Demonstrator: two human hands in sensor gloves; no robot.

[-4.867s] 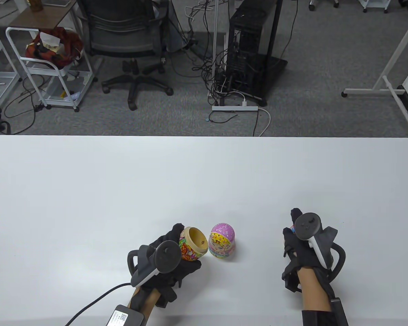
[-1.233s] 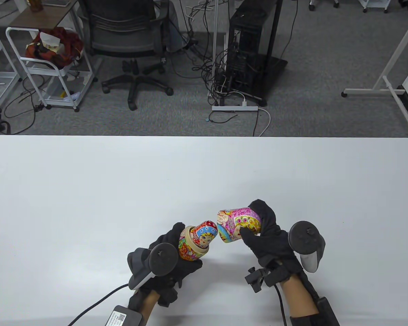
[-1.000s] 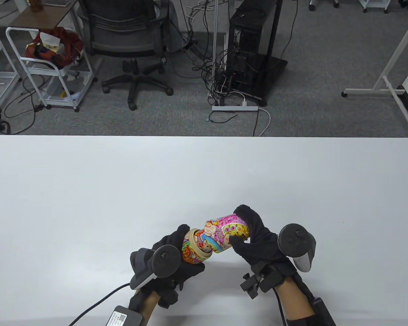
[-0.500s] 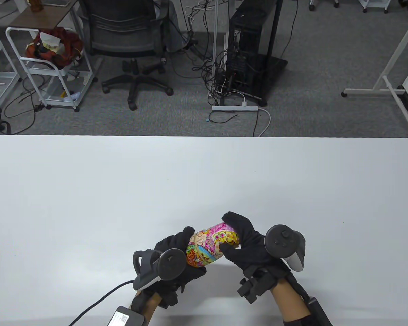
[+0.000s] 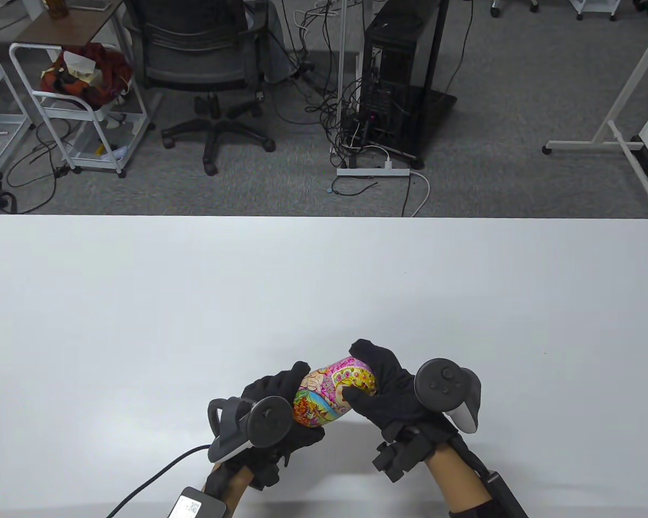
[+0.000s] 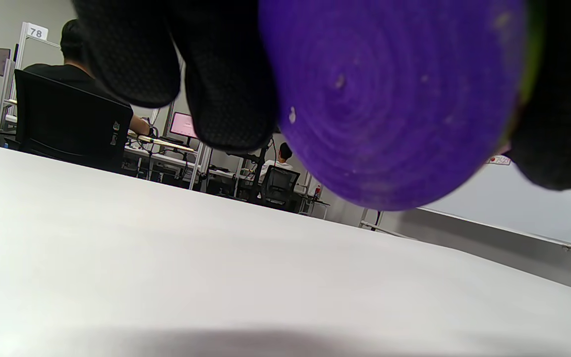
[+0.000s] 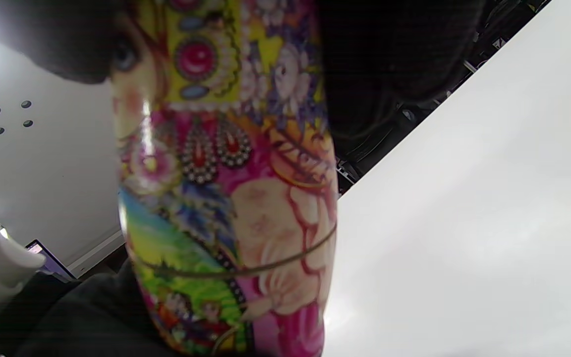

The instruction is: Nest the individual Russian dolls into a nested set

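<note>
White table, doll tilted, head up-right, left hand and right hand gripping its ends

Grey carpet, office chair, tangled cables.

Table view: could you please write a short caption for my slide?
Two gloved hands, left hand and right hand, hold a closed Russian doll tilted above the white table.

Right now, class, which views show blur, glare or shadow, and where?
Left wrist view: the doll's purple base is blurred. Right wrist view: glare streaks the doll by its face. Table view: sharp, with a soft shadow on the table under both hands.
</note>
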